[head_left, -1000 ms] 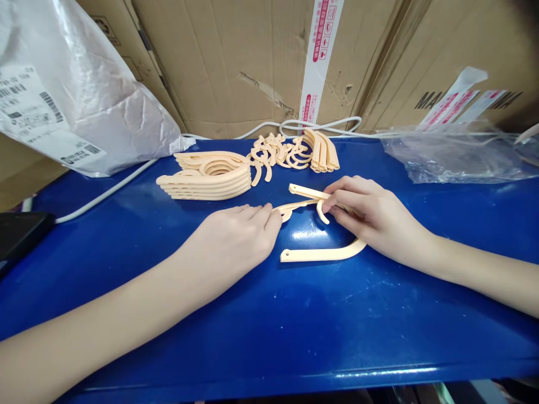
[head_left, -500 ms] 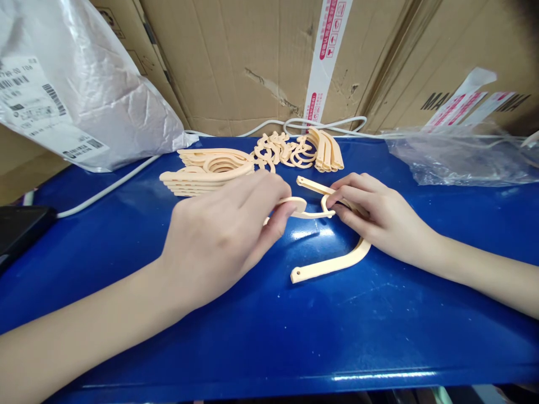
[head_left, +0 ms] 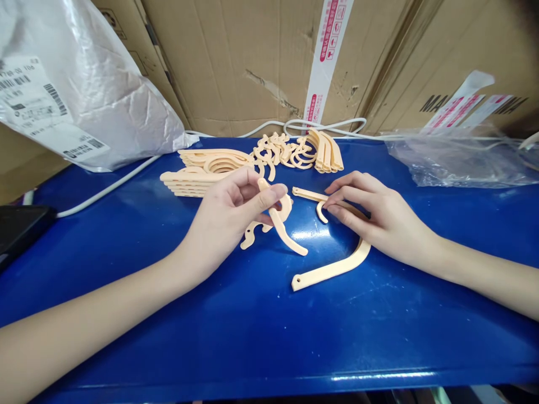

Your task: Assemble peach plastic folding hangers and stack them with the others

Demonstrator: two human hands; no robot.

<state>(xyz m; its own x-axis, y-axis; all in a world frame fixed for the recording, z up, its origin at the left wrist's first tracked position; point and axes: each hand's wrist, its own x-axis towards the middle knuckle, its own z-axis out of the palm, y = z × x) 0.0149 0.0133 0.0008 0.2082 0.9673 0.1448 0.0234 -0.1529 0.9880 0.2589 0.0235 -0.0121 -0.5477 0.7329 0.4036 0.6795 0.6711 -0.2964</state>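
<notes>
My left hand pinches a small peach plastic hook piece between thumb and fingers, lifted just off the blue table. My right hand rests on a curved peach hanger arm lying on the table, its fingertips pressing the arm's upper end beside a small hook end. The two hands are a short way apart, the hook piece between them.
A stack of finished peach hangers, a pile of loose hooks and a bundle of arms lie at the back. White bag left, clear plastic bag right, cardboard boxes behind, a white cable, a dark phone.
My left hand has pulled back to the left and turned, lifting the hook piece away from the arm. My right hand has stayed on the arm, which shifted slightly.
</notes>
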